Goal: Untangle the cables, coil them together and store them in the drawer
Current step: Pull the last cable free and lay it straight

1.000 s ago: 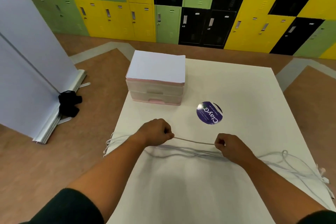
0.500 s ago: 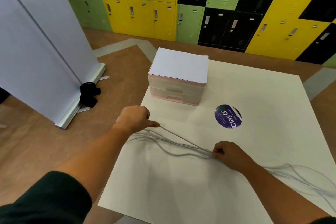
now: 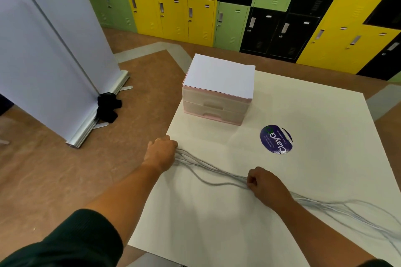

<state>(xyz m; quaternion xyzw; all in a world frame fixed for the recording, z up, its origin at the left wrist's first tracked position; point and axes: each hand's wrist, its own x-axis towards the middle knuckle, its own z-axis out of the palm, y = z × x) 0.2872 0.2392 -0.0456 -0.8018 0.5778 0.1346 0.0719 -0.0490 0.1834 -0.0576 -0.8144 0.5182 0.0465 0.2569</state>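
Thin grey cables lie slack across the smooth cream counter. The left hand grips them at its left edge, the right hand midway.

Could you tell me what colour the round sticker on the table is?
The sticker is dark purple with white lettering; head view.

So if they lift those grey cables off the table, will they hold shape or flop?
Probably flop: between the left hand and right hand the cables lie in loose, wavy curves. They look thin, so likely light. Past the right hand the strands fan apart, so they would probably splay unless gripped together.
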